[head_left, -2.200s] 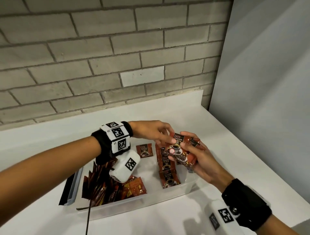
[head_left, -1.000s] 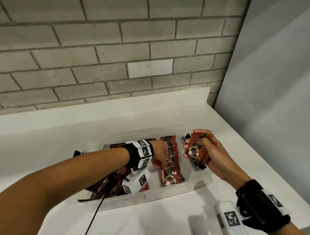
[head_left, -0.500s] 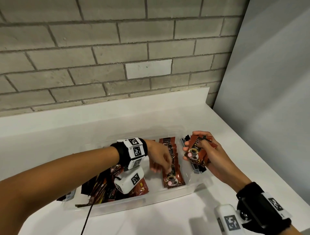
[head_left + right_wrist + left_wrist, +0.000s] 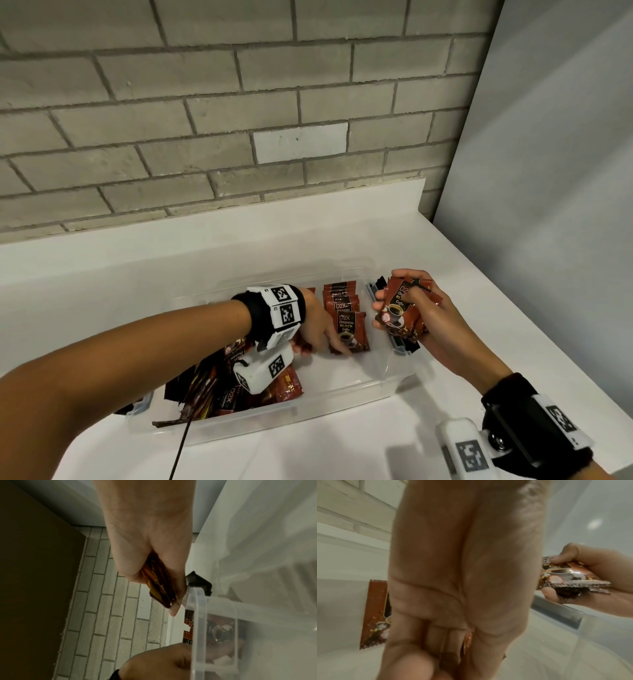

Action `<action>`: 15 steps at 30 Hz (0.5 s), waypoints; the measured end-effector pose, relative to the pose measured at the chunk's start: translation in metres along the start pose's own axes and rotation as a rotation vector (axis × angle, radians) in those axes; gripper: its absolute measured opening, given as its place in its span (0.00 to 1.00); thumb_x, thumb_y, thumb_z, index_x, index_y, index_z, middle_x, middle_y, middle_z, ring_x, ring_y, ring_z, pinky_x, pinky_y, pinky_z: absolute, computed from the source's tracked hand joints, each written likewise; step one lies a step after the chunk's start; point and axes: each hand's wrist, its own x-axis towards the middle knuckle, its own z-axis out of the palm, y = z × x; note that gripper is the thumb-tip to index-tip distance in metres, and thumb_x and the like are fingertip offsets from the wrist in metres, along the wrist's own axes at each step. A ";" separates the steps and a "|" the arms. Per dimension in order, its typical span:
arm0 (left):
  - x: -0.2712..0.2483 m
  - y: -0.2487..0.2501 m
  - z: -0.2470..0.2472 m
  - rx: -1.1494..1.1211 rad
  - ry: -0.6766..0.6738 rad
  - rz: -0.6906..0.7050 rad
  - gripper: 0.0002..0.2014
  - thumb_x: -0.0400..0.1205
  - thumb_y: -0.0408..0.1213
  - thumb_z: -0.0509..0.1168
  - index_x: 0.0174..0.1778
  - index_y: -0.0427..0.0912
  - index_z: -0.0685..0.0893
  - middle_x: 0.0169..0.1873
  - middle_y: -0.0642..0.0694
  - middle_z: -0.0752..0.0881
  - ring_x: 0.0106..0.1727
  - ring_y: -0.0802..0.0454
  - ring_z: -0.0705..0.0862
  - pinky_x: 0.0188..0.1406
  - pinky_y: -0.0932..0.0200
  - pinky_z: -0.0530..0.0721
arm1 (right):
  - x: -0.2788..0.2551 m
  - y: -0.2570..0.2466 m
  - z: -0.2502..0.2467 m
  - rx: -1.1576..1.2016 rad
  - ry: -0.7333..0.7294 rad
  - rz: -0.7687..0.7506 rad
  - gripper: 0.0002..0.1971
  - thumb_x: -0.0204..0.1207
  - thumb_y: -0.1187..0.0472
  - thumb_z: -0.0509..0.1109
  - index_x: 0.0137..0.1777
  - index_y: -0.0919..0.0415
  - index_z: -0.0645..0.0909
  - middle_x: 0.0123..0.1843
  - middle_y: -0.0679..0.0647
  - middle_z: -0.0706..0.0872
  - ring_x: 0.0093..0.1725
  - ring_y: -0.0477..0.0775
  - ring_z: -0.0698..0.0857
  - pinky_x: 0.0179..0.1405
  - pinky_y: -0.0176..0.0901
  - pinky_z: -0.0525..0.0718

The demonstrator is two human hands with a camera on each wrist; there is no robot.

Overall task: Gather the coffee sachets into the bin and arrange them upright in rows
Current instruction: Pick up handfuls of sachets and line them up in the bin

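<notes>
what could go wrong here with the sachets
The row of sachets leans back rather than standing upright; with only the left hand touching its front sachet, it might slide flat. The right hand grips a fanned stack of sachets above the bin rim, so one could slip out.

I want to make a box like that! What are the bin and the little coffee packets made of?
Bin: looks like clear, slightly frosted plastic; you can see the packets and counter through its walls.
Packets: probably shiny foil-plastic film; the wrist view shows glints and crimped, zigzag edges. I can't be sure about the layers inside.
</notes>
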 end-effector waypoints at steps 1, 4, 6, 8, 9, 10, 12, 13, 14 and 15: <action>-0.001 -0.002 0.000 -0.008 0.008 -0.005 0.32 0.85 0.26 0.51 0.82 0.61 0.58 0.30 0.44 0.80 0.16 0.60 0.76 0.21 0.69 0.80 | 0.000 0.000 0.000 -0.005 -0.001 0.000 0.14 0.85 0.71 0.53 0.66 0.62 0.75 0.55 0.73 0.85 0.51 0.68 0.88 0.52 0.68 0.87; 0.000 -0.006 0.002 -0.026 0.029 -0.023 0.35 0.85 0.26 0.52 0.82 0.64 0.55 0.30 0.44 0.80 0.18 0.59 0.76 0.22 0.67 0.80 | 0.001 -0.001 0.000 -0.025 -0.004 0.008 0.14 0.85 0.70 0.54 0.65 0.62 0.75 0.56 0.73 0.84 0.52 0.68 0.88 0.52 0.68 0.87; 0.002 -0.007 0.006 -0.061 0.032 -0.029 0.36 0.84 0.26 0.52 0.82 0.65 0.53 0.30 0.44 0.80 0.21 0.56 0.77 0.23 0.67 0.80 | 0.002 -0.002 0.001 -0.030 -0.008 0.017 0.14 0.85 0.70 0.55 0.65 0.62 0.75 0.55 0.73 0.85 0.53 0.68 0.88 0.54 0.69 0.86; 0.002 -0.008 0.008 -0.106 0.032 -0.029 0.37 0.84 0.26 0.53 0.83 0.65 0.51 0.30 0.44 0.80 0.23 0.54 0.76 0.22 0.66 0.79 | 0.002 -0.003 0.002 -0.021 -0.021 0.027 0.14 0.84 0.71 0.55 0.66 0.61 0.75 0.54 0.72 0.84 0.52 0.68 0.87 0.57 0.72 0.84; 0.002 -0.008 0.008 -0.122 0.035 -0.031 0.37 0.84 0.25 0.53 0.83 0.64 0.50 0.30 0.44 0.80 0.24 0.54 0.76 0.22 0.66 0.79 | 0.002 -0.004 0.003 -0.018 -0.025 0.029 0.14 0.84 0.71 0.55 0.66 0.61 0.75 0.54 0.72 0.84 0.51 0.68 0.87 0.58 0.73 0.83; 0.002 -0.007 0.008 -0.133 0.041 -0.034 0.37 0.84 0.25 0.53 0.83 0.62 0.49 0.30 0.43 0.80 0.25 0.54 0.76 0.22 0.66 0.79 | 0.001 -0.004 0.004 -0.020 -0.028 0.028 0.15 0.83 0.71 0.55 0.66 0.61 0.74 0.54 0.71 0.84 0.51 0.68 0.86 0.59 0.74 0.82; 0.003 -0.006 0.006 -0.148 0.057 -0.042 0.37 0.84 0.25 0.54 0.84 0.59 0.48 0.30 0.43 0.80 0.23 0.55 0.77 0.21 0.66 0.79 | -0.001 -0.005 0.005 -0.030 -0.028 0.020 0.15 0.83 0.73 0.54 0.66 0.62 0.74 0.54 0.71 0.84 0.50 0.68 0.85 0.58 0.75 0.80; 0.003 -0.006 0.005 -0.150 0.062 -0.044 0.37 0.84 0.25 0.54 0.84 0.58 0.48 0.30 0.43 0.80 0.22 0.56 0.77 0.21 0.66 0.79 | -0.001 -0.005 0.006 -0.035 -0.029 0.015 0.16 0.83 0.73 0.54 0.66 0.62 0.73 0.53 0.71 0.83 0.50 0.68 0.85 0.58 0.75 0.79; 0.003 -0.005 0.004 -0.148 0.067 -0.043 0.37 0.84 0.25 0.54 0.84 0.57 0.48 0.30 0.43 0.80 0.21 0.56 0.77 0.21 0.66 0.79 | -0.001 -0.005 0.006 -0.038 -0.029 0.011 0.16 0.83 0.74 0.54 0.67 0.63 0.73 0.53 0.71 0.84 0.50 0.68 0.85 0.58 0.75 0.79; 0.003 -0.005 0.004 -0.149 0.071 -0.039 0.37 0.84 0.25 0.54 0.84 0.56 0.48 0.31 0.43 0.80 0.22 0.56 0.77 0.22 0.66 0.79 | -0.002 -0.005 0.006 -0.039 -0.026 0.009 0.16 0.83 0.74 0.54 0.67 0.63 0.73 0.53 0.71 0.84 0.50 0.67 0.85 0.58 0.75 0.79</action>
